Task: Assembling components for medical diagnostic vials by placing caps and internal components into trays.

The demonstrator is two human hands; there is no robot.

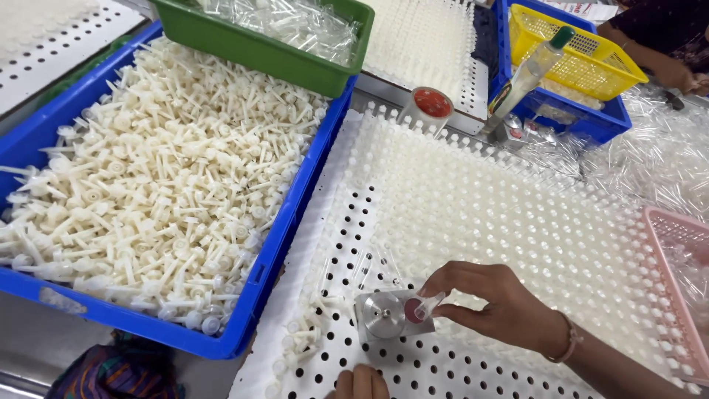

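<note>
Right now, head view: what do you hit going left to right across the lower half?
Blue crate heaped with white plastic stems → white perforated tray → small metal block → right hand pinching a clear tube against the block → pink basket at the right edge.

A grey desk (44,343) carried a blue bin (29,148), a green bin (258,52) and a yellow basket (591,66) under bright, even light.
</note>
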